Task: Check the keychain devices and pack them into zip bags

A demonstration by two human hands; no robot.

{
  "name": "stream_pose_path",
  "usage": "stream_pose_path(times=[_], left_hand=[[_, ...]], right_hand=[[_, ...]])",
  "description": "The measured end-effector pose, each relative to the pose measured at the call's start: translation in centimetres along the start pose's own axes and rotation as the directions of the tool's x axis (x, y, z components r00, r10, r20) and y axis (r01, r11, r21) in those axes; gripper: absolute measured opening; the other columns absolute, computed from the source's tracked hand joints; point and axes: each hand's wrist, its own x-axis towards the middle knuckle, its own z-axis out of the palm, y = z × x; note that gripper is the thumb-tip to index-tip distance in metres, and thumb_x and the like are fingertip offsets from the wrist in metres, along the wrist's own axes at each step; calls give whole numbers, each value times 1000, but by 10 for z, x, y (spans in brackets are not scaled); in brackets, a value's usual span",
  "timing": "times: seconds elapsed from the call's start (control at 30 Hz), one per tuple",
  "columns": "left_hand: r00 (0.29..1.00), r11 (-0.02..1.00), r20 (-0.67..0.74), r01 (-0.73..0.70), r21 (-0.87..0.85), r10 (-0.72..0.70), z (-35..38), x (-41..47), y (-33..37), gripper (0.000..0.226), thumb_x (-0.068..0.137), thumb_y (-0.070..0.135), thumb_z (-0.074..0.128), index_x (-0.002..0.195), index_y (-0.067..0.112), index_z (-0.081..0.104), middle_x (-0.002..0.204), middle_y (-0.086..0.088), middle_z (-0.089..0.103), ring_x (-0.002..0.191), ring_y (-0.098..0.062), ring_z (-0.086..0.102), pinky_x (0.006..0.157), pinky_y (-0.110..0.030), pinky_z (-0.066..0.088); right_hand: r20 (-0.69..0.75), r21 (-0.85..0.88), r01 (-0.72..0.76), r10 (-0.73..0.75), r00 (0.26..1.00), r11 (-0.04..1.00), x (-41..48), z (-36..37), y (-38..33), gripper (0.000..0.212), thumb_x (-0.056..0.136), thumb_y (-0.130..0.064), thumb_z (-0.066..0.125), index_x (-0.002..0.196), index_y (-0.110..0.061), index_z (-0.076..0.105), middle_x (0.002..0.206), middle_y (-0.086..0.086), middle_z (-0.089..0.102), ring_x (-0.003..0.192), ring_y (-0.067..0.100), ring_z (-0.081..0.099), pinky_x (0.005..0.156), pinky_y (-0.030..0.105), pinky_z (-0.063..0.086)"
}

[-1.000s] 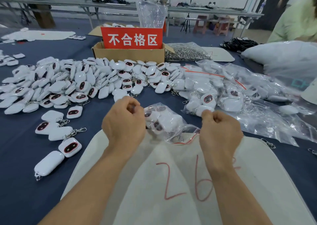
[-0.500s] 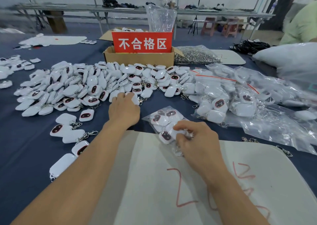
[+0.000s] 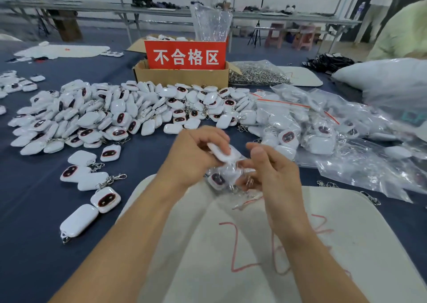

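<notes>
My left hand point(image 3: 191, 155) grips a white keychain device point(image 3: 223, 153) at the mouth of a clear zip bag point(image 3: 221, 175). The bag holds several devices, one with its dark face up. My right hand point(image 3: 270, 171) pinches the bag from the right side, just above a white board point(image 3: 254, 245). A big pile of loose white devices point(image 3: 120, 115) covers the blue table behind my hands. Filled zip bags point(image 3: 300, 127) are heaped to the right.
A cardboard box point(image 3: 182, 76) with a red sign stands at the back centre, a bag of metal clips point(image 3: 256, 74) beside it. A few loose devices point(image 3: 92, 180) lie at the left. Another person in a pale green top point(image 3: 402, 34) is at the far right.
My left hand took a device from the pile and brought it back to the bag. My right hand kept hold of the bag and lifted its mouth toward the left hand.
</notes>
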Motion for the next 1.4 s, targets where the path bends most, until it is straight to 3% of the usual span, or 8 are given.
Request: stream_pose_path(times=[0.1,0.27,0.43,0.53,0.73,1.0,1.2,1.4], left_hand=[[997,994,21,69,-86,-68,13,-12,-7,31,62,-5,74,60,26,77,101,4,79,108,-20,72,86,-32,58],[988,988,-41,149,-50,-151,23,-17,-14,76,83,-25,53,114,41,73,107,7,80,95,-17,77,72,-31,62],[963,982,-196,170,-87,-184,23,-17,-13,26,81,21,67,99,30,83,95,3,81,90,-15,76,76,-32,58],[975,979,-94,204,-7,-204,26,-21,-16,34,72,24,71,104,28,83,91,3,81,75,-12,69,74,-30,54],[990,992,-71,124,8,-123,22,-22,-16,30,75,17,72,92,39,83,89,3,81,82,-12,76,78,-29,61],[979,989,-164,134,53,-124,27,-22,-19,23,75,30,72,90,45,82,82,7,80,79,-10,75,73,-27,60],[969,990,-229,112,82,-91,29,-21,-19,25,77,27,79,83,51,79,79,18,78,77,-3,75,64,-15,56],[975,992,-203,109,64,-94,30,-21,-16,23,72,33,75,93,35,83,83,15,79,79,-5,75,66,-19,54]], right_hand=[[303,85,-199,164,939,976,-3,2,-4,26,93,-36,66,99,-14,80,89,19,74,64,24,69,59,30,57],[340,186,-267,193,920,946,1,-3,-2,23,100,-7,59,99,-10,82,86,17,75,64,18,66,59,22,53],[63,79,-161,156,986,984,5,-1,2,20,89,3,64,91,-10,79,83,14,78,63,23,64,54,23,51],[-15,38,-136,137,990,990,6,2,5,18,88,0,66,85,-15,77,76,4,76,57,17,64,56,23,53],[51,-22,-117,118,992,993,7,1,5,2,71,-22,71,71,-23,71,75,6,76,60,17,64,61,26,53],[157,-39,-74,80,984,996,10,-1,6,8,76,-15,66,83,-15,69,78,13,77,71,21,73,68,34,57],[192,-99,-36,54,980,994,8,-1,9,20,80,-2,72,92,-19,68,80,11,79,64,21,72,64,33,56],[142,-38,-60,65,988,997,11,0,7,28,64,-1,63,90,-12,68,72,14,76,54,20,62,55,27,52]])
